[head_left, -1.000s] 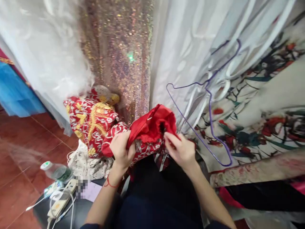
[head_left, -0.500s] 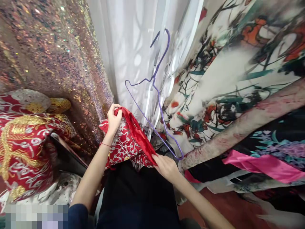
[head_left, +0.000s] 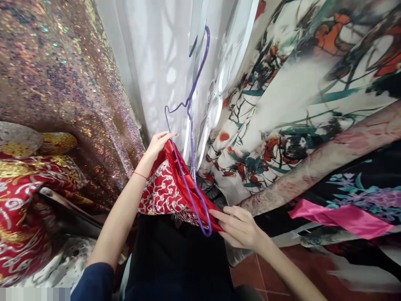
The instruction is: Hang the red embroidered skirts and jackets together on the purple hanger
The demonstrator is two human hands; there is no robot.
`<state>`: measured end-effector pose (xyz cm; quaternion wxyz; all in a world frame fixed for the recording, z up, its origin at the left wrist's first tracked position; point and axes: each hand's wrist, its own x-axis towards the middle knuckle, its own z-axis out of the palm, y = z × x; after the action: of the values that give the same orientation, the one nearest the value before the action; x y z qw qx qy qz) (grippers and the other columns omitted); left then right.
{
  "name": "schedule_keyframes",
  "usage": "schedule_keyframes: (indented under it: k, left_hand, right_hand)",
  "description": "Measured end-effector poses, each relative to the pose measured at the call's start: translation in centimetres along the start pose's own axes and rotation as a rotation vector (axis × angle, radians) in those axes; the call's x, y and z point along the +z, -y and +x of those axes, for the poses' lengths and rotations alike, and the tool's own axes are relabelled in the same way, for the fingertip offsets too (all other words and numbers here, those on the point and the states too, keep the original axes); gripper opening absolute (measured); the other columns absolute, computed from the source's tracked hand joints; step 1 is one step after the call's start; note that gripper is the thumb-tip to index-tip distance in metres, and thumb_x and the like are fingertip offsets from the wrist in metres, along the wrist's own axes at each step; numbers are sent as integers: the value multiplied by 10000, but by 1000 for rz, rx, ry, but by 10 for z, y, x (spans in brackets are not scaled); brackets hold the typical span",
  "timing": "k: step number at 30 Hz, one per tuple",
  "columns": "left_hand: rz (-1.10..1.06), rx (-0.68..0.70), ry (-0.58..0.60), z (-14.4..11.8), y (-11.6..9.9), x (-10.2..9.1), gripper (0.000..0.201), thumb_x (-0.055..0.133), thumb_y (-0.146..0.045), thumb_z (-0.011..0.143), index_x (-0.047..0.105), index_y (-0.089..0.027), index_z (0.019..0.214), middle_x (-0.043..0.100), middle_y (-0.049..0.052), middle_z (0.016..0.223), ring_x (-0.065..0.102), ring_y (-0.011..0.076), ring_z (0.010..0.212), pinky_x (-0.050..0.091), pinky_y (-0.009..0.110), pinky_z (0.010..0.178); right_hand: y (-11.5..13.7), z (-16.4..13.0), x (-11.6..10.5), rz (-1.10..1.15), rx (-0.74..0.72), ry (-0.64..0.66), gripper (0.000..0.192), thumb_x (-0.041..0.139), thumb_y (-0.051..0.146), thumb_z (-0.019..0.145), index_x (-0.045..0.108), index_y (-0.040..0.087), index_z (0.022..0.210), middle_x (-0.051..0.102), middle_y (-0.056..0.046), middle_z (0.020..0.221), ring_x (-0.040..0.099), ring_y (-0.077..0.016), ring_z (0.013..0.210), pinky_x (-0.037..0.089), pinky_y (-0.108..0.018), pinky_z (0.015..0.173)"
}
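Note:
A red garment [head_left: 164, 184] with silver embroidery is stretched between my hands, its plain red inner side facing up along the far edge. My left hand [head_left: 159, 145] pinches the upper left end of that edge. At the lower right end, my right hand [head_left: 239, 228] has its fingers on the cloth; part of its grip is hidden. A purple wire hanger [head_left: 198, 75] hangs by its hook in front of white material. Its lower part lies across the garment's red edge, its right end close to my right fingertips.
Sequined fabric [head_left: 78, 96] hangs at the left, above more red and gold embroidered cloth [head_left: 28, 200]. White floral-print fabric [head_left: 282, 96] hangs at the right, near a pink satin strip [head_left: 341, 219]. A tiled floor [head_left: 247, 271] shows at the lower right.
The garment's edge has come under the hanger, whose lower part now overlaps the red cloth. My left hand has moved slightly right, my right hand right and down. The view has shifted a little.

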<state>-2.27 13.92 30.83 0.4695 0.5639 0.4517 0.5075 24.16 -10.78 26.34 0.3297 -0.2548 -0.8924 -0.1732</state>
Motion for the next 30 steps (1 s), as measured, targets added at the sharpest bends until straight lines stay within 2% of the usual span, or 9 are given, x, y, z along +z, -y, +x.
schedule_keyframes:
  k: [3,6,7,9,12,16,19,23,30]
  left_hand:
    - [-82,107,-135,-7,10,-2,209,685,-382,713,681,-196,809,574,-22,708,427,93,560,322,239,550]
    - [-116,164,-245,-29,22,-8,208,658,-361,741,620,-222,891,449,-59,608,361,88,502,289,234,508]
    - [-108,182,-271,-37,26,-9,215,653,-368,755,593,-230,909,402,-70,586,337,86,483,281,232,496]
    - [-69,241,-331,-54,31,-13,216,646,-378,776,554,-231,905,415,-69,618,339,78,488,299,225,502]
    - [-22,356,-425,-70,36,-16,204,658,-357,789,536,-205,850,518,-37,740,439,69,576,376,205,579]
    - [-42,451,-471,-77,40,-22,236,707,-355,782,551,-183,825,535,-34,736,435,56,546,371,192,544]
    - [-32,481,-484,-78,42,-25,263,722,-388,785,570,-177,823,538,-34,723,428,55,532,365,190,521]
    - [-14,517,-476,-84,48,-23,264,712,-396,810,575,-171,829,550,-25,730,454,59,553,395,191,552]
    - [58,560,-434,-96,59,-24,194,693,-336,817,603,-168,785,518,-43,633,433,57,507,361,184,513]
  right_hand:
    - [-2,9,-15,147,33,103,236,486,171,969,663,208,818,768,-60,912,638,-167,802,565,-289,717]
    - [-12,7,-29,222,171,360,266,469,224,1009,622,207,791,669,-23,755,624,-139,685,510,-247,599]
    - [-17,3,-32,218,231,443,277,460,242,1020,616,208,792,645,-13,751,620,-128,654,492,-235,569]
    - [-30,-6,-36,175,339,534,273,446,244,1029,623,201,826,655,-23,826,640,-114,651,495,-220,566]
    - [-49,-21,-38,69,393,502,239,439,204,1019,655,182,921,708,-88,1002,716,-148,820,568,-234,671]
    - [-71,-28,-45,-101,329,373,222,480,189,988,702,192,990,753,-122,1129,748,-205,992,621,-287,782]
    - [-85,-20,-58,-190,262,275,244,485,208,988,729,204,986,783,-107,1075,766,-213,977,628,-278,786]
    - [-95,-5,-73,-206,304,303,252,488,223,988,740,208,995,797,-94,1033,785,-202,847,616,-244,683]
    - [-92,-8,-68,-207,438,197,232,498,205,967,721,201,1029,797,-94,1047,788,-214,874,626,-258,717]
